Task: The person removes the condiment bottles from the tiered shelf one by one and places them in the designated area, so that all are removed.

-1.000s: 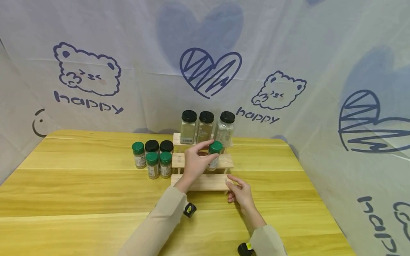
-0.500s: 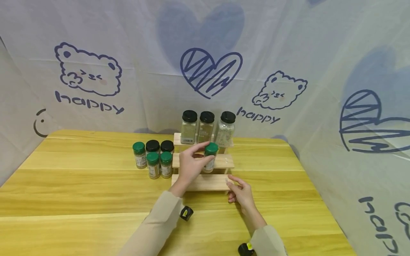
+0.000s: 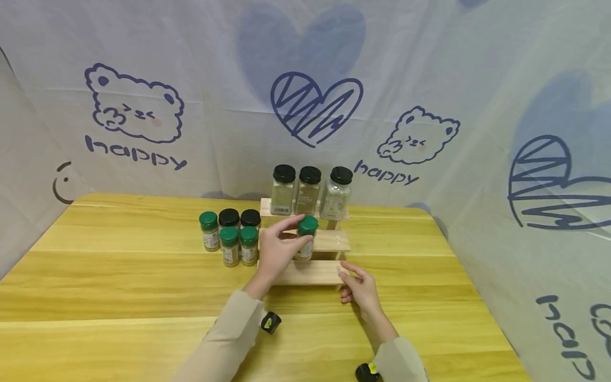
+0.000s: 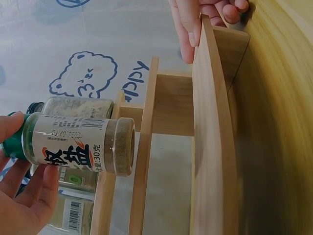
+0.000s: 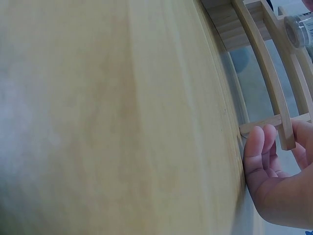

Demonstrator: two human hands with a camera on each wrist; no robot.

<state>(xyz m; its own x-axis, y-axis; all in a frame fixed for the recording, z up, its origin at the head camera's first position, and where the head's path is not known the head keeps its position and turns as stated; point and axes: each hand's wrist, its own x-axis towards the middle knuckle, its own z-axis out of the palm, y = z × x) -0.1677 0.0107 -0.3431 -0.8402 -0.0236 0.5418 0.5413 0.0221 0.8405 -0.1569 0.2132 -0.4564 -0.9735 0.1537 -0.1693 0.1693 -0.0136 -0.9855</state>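
My left hand (image 3: 276,249) pinches a small spice jar (image 3: 306,241) just under its green cap. Held upright, the jar is in front of the rack's middle shelf; in the left wrist view its label (image 4: 68,144) and brown powder show. A three-step wooden spice rack (image 3: 305,272) stands under it. My right hand (image 3: 361,289) grips the right end of the lowest step, with fingertips (image 5: 255,134) below the board in the right wrist view. On the top step are three black-lidded glass jars: one left (image 3: 282,193), one middle (image 3: 307,195), one right (image 3: 336,196).
Left of the rack, green-capped jars (image 3: 230,249) and black-capped jars (image 3: 228,217) stand clustered on the wooden table (image 3: 119,286). A printed white cloth (image 3: 215,63) hangs behind and at the right. Black wrist cameras (image 3: 270,322) are strapped at both sleeves.
My left hand has carried the green-capped jar leftward and slightly toward me, along the middle step. The right hand has kept its grip on the rack's end.
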